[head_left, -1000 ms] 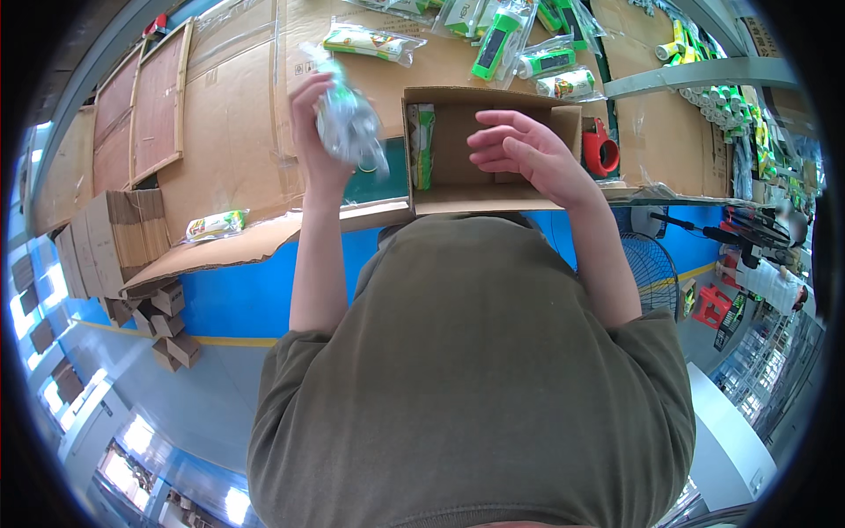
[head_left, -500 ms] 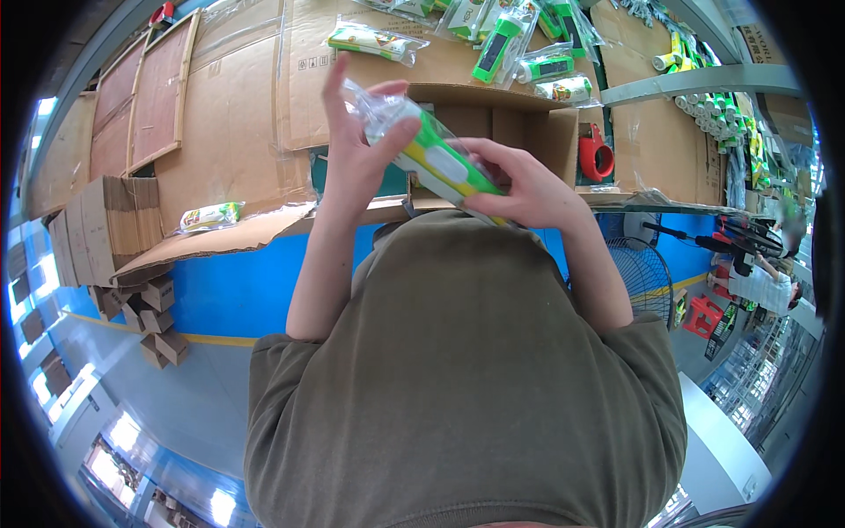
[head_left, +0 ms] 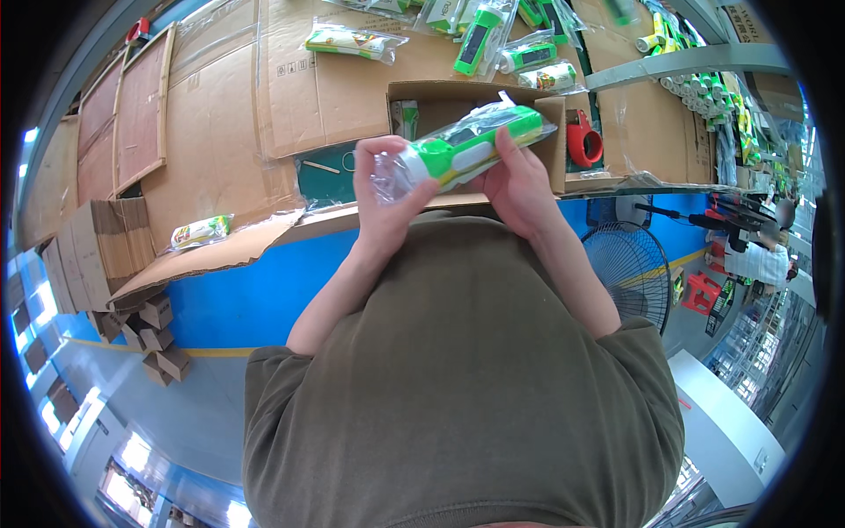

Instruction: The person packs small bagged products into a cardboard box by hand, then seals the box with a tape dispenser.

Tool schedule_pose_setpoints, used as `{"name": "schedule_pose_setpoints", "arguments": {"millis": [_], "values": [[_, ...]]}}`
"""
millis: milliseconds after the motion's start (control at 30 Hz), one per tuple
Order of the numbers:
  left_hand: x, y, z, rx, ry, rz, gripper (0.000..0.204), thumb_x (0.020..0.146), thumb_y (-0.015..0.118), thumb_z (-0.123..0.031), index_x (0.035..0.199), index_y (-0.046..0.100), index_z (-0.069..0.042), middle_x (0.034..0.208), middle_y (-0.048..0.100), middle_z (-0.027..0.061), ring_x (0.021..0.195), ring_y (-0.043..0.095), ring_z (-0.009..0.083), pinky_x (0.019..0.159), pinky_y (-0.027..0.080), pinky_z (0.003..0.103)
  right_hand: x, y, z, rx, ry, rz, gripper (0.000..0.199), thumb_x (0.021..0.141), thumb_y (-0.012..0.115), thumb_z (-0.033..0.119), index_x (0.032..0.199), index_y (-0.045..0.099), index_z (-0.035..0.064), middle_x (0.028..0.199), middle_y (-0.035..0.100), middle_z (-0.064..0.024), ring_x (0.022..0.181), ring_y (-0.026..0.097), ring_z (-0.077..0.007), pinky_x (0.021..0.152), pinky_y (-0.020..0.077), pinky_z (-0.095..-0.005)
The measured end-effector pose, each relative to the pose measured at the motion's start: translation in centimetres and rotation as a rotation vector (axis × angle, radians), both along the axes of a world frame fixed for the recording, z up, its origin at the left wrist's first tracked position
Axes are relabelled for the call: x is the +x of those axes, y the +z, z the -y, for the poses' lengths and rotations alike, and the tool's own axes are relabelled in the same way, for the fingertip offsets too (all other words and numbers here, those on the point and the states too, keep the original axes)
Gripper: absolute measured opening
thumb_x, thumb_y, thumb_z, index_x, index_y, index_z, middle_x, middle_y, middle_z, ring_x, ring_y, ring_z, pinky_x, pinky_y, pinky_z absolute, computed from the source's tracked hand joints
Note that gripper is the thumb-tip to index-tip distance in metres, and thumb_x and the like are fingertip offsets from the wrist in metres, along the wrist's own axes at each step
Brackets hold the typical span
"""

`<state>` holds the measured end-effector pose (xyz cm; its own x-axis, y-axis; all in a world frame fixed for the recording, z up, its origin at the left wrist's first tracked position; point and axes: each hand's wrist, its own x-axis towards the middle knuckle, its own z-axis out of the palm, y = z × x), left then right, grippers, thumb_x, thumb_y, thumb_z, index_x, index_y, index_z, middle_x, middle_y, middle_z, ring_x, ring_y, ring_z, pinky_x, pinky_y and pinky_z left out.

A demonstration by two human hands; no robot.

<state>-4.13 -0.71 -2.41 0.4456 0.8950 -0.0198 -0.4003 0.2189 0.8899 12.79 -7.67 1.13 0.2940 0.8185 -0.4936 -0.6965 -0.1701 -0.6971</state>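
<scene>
A green and white flashlight (head_left: 475,151) in a clear plastic bag is held between my hands, just in front of my chest. My left hand (head_left: 385,195) is closed round its white end and the loose, crinkled plastic there. At the other, green end, my right hand (head_left: 521,187) grips it from below, thumb along its side. The flashlight tilts, its right end higher. Behind it stands an open cardboard box (head_left: 550,110), partly hidden by the flashlight, with a bagged flashlight (head_left: 405,119) at its left inner side.
Several bagged flashlights (head_left: 480,40) lie at the back, one apart on the left (head_left: 201,231). A red tape dispenser (head_left: 583,139) sits right of the box. Unbagged flashlights (head_left: 704,92) are piled far right. Folded cardboard (head_left: 97,251) stands left; a black fan (head_left: 625,268) is at right.
The flashlight has swung round so its right end now points up instead of down. My left hand, fingers spread before, has come down and closed on the bag; my right hand has shifted underneath.
</scene>
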Motion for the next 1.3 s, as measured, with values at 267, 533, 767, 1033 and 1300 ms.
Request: {"name": "schedule_pose_setpoints", "arguments": {"millis": [267,533,767,1033,1300], "values": [[-1.1,-0.6,-0.6,0.795,-0.099,-0.861,0.1,0.068,0.087,-0.029,0.146,0.029,-0.004,0.141,0.032,0.0205,0.14,0.028,0.0388,0.112,0.032,0.048,4.3,-0.4,1.1,0.344,0.016,0.536,0.06,0.098,0.059,0.015,0.148,0.025,0.0084,0.14,0.048,-0.02,0.131,0.048,-0.0352,0.107,0.043,-0.0491],[-0.5,-4.0,-1.4,0.332,-0.252,-0.843,0.093,0.085,0.072,-0.027,0.151,0.011,-0.002,0.146,0.029,0.0298,0.136,0.035,0.0456,0.111,0.035,0.046,3.8,-4.4,-0.8,-0.086,0.503,0.838,0.062,0.091,0.066,0.005,0.143,0.032,0.0043,0.123,0.056,-0.0101,0.116,0.055,-0.0167,0.099,0.0446,-0.0331],[-0.5,-6.8,-1.5,0.325,-0.31,-0.766,0.075,0.096,0.051,-0.017,0.151,0.003,-0.002,0.149,0.026,0.0346,0.137,0.033,0.0481,0.113,0.033,0.045,3.2,-7.6,-6.0,-0.433,0.98,0.796,0.067,0.096,0.063,0.027,0.149,0.028,0.0066,0.14,0.051,-0.0167,0.128,0.05,-0.0248,0.105,0.0408,-0.0389],[-0.6,-6.2,-1.6,0.342,-0.32,-0.79,0.073,0.095,0.049,-0.014,0.15,0.004,0.003,0.146,0.027,0.0369,0.134,0.036,0.0504,0.111,0.036,0.045,3.0,-12.8,-8.9,-0.481,0.998,0.874,0.072,0.099,0.038,0.057,0.145,0.037,0.0008,0.137,0.053,-0.0199,0.115,0.06,-0.0309,0.081,0.0574,-0.0398],[-0.4,-5.9,-2.3,0.236,-0.363,-0.816,0.073,0.094,0.049,-0.013,0.151,0.005,-0.002,0.15,0.027,0.0319,0.138,0.034,0.0454,0.114,0.032,0.043,3.8,-15.5,-10.1,-0.567,1.002,0.62,0.076,0.099,0.03,0.062,0.136,0.048,-0.0019,0.13,0.059,-0.0184,0.11,0.064,-0.032,0.078,0.0597,-0.0448]]}}
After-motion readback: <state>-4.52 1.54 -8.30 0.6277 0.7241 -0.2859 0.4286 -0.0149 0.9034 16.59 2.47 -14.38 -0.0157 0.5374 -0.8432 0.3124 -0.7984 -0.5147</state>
